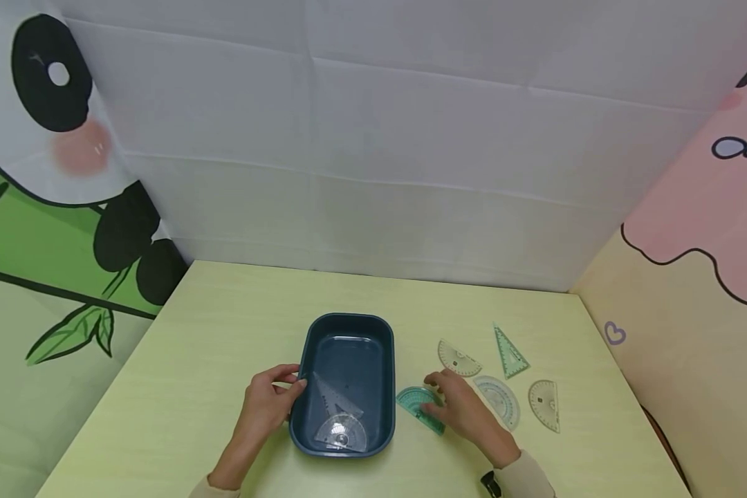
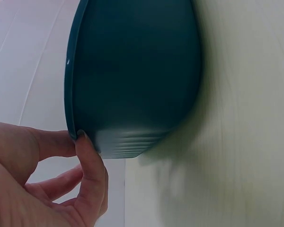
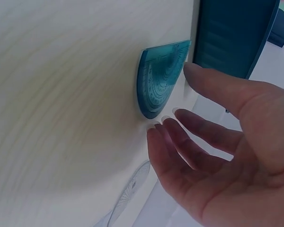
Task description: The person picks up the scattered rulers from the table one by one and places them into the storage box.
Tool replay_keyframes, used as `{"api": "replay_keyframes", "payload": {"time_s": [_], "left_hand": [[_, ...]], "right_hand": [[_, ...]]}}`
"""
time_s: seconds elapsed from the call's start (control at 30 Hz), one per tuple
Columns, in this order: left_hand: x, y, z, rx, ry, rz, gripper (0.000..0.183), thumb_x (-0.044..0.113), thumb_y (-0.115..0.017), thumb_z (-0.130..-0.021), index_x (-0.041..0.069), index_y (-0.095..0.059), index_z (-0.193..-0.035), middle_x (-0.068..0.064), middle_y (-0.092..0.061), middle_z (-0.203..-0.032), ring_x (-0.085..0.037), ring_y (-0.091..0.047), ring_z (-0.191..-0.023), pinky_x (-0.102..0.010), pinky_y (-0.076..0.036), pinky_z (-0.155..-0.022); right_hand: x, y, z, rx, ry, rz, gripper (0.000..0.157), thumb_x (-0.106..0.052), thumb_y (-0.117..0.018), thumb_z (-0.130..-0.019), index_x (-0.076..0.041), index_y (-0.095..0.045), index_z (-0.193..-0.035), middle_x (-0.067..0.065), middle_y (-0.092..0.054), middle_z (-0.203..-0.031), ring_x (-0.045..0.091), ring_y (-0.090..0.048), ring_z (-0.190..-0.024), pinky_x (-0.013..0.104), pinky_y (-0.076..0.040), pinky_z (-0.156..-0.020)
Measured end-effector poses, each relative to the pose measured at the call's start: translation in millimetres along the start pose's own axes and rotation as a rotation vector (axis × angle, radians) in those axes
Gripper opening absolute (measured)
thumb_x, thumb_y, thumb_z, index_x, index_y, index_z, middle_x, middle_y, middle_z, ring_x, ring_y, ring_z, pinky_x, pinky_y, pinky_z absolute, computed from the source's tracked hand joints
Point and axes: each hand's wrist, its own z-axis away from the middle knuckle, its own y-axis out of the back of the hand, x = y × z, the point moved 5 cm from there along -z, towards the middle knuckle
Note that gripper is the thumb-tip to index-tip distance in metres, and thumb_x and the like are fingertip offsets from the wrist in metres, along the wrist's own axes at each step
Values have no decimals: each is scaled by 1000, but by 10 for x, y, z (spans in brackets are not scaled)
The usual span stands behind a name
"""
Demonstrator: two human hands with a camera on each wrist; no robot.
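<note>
My left hand [image 1: 268,401] pinches the left rim of a dark blue plastic tray [image 1: 364,366], thumb on one side and fingers on the other, as the left wrist view shows. Inside the tray lie a clear set square [image 1: 335,396] and a clear protractor [image 1: 342,434]. To the right of the tray, a green see-through protractor [image 1: 414,399] lies on the table. Over it hovers my right hand [image 1: 467,409], loosely bent. In the right wrist view the thumb is near one edge of the green protractor [image 3: 158,78] and the fingertips near its curved end, not gripping it.
Right of my right hand lie a clear protractor [image 1: 459,359] at the back, another [image 1: 500,401] by the hand, and a third [image 1: 544,405] farther right. A greenish set square [image 1: 510,355] is behind them. White cloth [image 1: 411,138] walls the table's back.
</note>
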Motion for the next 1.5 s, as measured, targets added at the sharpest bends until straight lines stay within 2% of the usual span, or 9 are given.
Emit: {"api": "replay_keyframes", "payload": {"time_s": [0.23,0.57,0.87,1.23,1.5], "left_hand": [[7,0,-3,-6,-23,4,32,4,-73,-92,-7,-68,-122,-15,-66,-98,-18,-63,-69,-32,-55,-49],[-17,-4,-15,3,-9,3,33,5,-73,-91,-6,-69,-122,-15,-66,-99,-17,-63,-68,-32,-55,-49],[-20,-4,-7,-3,6,13,33,4,-72,-92,-6,-69,-123,-15,-66,-100,-19,-64,-70,-32,-55,-50],[-10,7,7,-7,10,17,33,3,-72,-92,-6,-68,-123,-15,-66,-101,-22,-65,-71,-32,-55,-49],[-3,13,9,-8,10,18,33,3,-72,-92,-7,-68,-123,-15,-66,-100,-23,-65,-71,-32,-55,-50]], "right_hand": [[-10,-13,28,6,11,-12,36,-10,-86,-82,2,-68,-111,7,-58,-97,25,-59,-91,35,-52,-77],[18,-17,18,-5,-8,-52,34,-9,-86,-82,2,-67,-108,8,-57,-94,25,-57,-89,33,-50,-77],[86,-40,11,-33,-64,-91,34,-9,-85,-83,1,-65,-108,8,-58,-95,23,-57,-90,35,-50,-79],[104,-17,-8,22,-46,-109,24,-2,-83,-83,-2,-66,-100,3,-59,-88,16,-52,-80,26,-48,-70],[132,28,-21,46,22,-193,20,4,-79,-84,0,-66,-99,5,-63,-88,12,-57,-79,27,-54,-73]]}}
